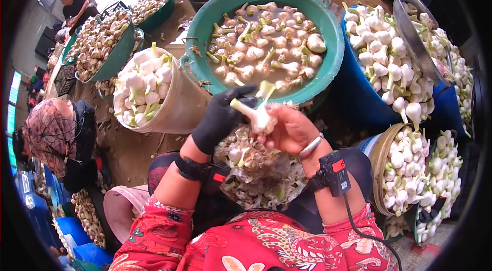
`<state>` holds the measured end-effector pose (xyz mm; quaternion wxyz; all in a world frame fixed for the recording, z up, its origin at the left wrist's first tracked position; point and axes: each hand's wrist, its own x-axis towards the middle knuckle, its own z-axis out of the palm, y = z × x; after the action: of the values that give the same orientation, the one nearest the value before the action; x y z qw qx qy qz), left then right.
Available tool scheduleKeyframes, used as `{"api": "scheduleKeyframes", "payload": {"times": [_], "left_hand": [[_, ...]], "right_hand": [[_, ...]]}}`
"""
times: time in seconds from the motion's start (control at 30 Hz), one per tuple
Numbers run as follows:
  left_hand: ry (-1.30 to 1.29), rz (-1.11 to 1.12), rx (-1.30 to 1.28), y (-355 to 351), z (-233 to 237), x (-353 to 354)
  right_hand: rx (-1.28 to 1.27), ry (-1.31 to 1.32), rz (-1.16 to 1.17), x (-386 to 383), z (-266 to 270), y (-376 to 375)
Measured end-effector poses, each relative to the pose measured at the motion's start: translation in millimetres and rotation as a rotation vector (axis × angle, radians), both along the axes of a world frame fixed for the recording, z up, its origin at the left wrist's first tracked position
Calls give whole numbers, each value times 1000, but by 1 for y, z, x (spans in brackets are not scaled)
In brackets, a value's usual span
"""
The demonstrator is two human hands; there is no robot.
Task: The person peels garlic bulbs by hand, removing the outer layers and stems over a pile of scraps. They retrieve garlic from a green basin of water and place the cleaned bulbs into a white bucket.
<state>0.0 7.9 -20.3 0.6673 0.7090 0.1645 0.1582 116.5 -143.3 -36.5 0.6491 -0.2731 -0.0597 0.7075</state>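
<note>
A garlic bulb with a cut pale-green stem is between my two hands, just over the near rim of the green tub. My left hand, in a black glove, is closed around the stem side. Bare fingers of my right hand wrap the bulb from the right. A pale-green strip stands up above the bulb, close to the gloved fingertips. Below my hands lies a heap of papery garlic skins between my knees. Inside the tub, many unpeeled garlic bulbs float in brownish water.
On the left stands a white bucket of clean garlic bulbs. A blue barrel and a cream bucket, both full of garlic, are on the right. A person in a patterned cap sits at left; a pink bucket is near my left knee.
</note>
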Motion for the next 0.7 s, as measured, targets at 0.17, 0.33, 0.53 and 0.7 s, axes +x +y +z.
{"api": "scheduleKeyframes", "payload": {"times": [0.17,0.33,0.53,0.7], "left_hand": [[59,-95,-469,-2,18,-4],[96,-39,-365,5,7,-3],[-127,70,743,34,22,-14],[-220,161,525,54,-10,-18]], "right_hand": [[-157,-85,-198,7,5,2],[-127,-629,-451,-7,-7,16],[360,-1899,-366,-32,8,6],[-210,-1880,502,-12,-15,-9]]}}
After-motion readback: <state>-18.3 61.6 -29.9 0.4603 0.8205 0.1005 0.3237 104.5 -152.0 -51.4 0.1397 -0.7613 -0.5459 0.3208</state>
